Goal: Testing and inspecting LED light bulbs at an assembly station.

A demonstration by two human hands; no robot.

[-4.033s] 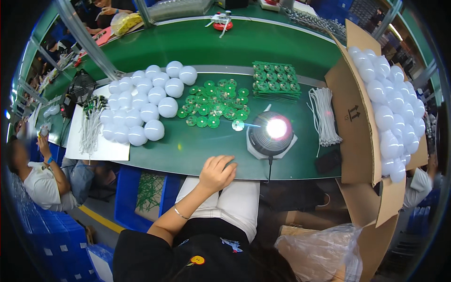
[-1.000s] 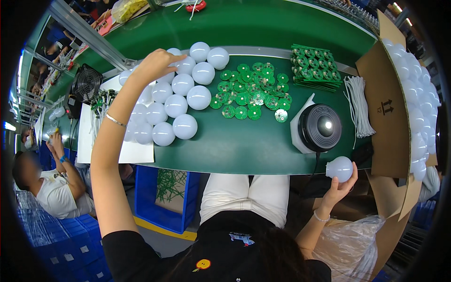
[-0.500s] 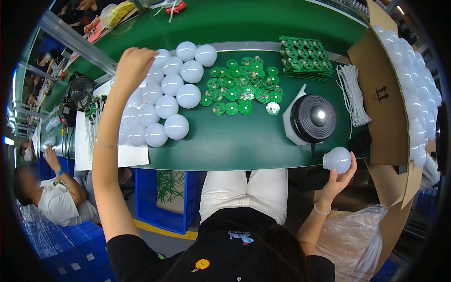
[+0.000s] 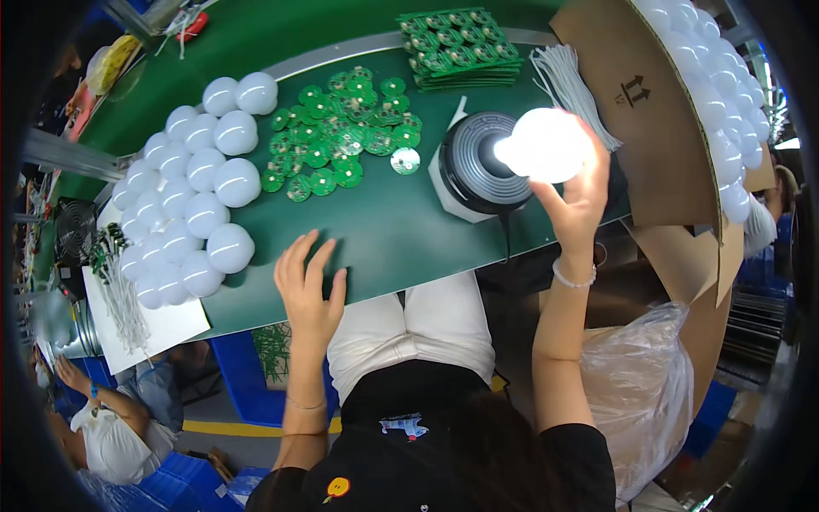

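Observation:
My right hand (image 4: 580,200) grips a white bulb globe (image 4: 550,145), which glows brightly. Its narrow neck points toward the lit centre of a black ribbed round device (image 4: 478,175) on a white base; whether they touch I cannot tell. My left hand (image 4: 309,286) is open and holds nothing, fingers spread at the near edge of the green table (image 4: 375,235). Left of it, several more white globes (image 4: 205,218) stand in close rows. Several round green circuit boards (image 4: 341,136) lie loose beyond my left hand.
Stacked green board panels (image 4: 461,51) and a bundle of white wires (image 4: 567,85) lie at the back. A tall cardboard box (image 4: 657,128) full of globes flanks the right. White paper (image 4: 183,322) with wires lies left; below is a blue bin (image 4: 243,375). A person (image 4: 119,427) sits far left.
My left hand has come down from the far globes to the table's near edge. My right hand has raised its globe to the round device, and the globe now glows. The view has turned.

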